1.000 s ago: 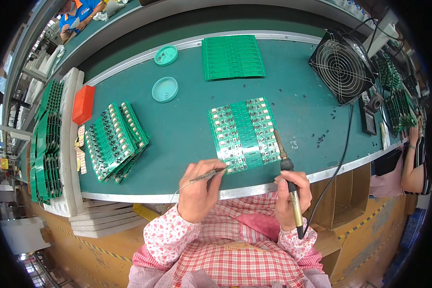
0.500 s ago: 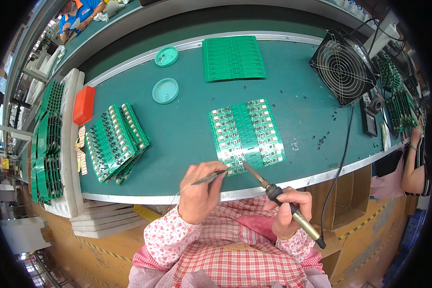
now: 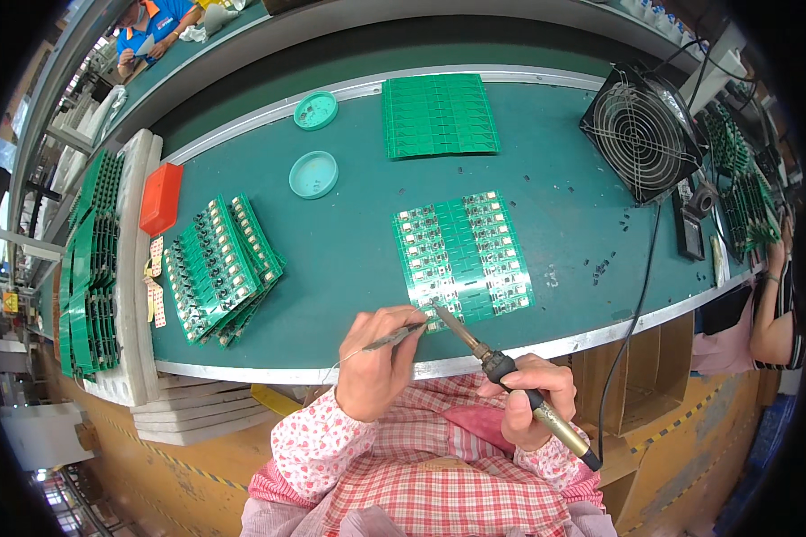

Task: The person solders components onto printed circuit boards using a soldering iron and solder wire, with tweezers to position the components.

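A green circuit board panel [image 3: 461, 255], with two columns of small white and black parts, lies flat before me. My left hand [image 3: 374, 362] is closed around metal tweezers [image 3: 394, 338], their tips at the panel's near left corner. A thin wire, perhaps solder, trails from the same hand. In my right hand [image 3: 539, 398] is a soldering iron [image 3: 509, 371], gripped by its dark collar and brass-coloured handle. Its tip meets the panel's near left part, close to the tweezers; whether it touches a part is too small to tell.
Populated boards [image 3: 210, 268] are stacked at left beside a red box [image 3: 160, 199]. Two round teal dishes [image 3: 313, 174] and a pile of bare green panels [image 3: 441, 116] sit farther back. At right stand a black fan [image 3: 640, 134], scattered black chips [image 3: 603, 266] and a cable [image 3: 643, 300].
My right hand has shifted the soldering iron's tip leftward over the panel, nearer the tweezers. The left hand has barely moved. The whole view has shifted slightly.
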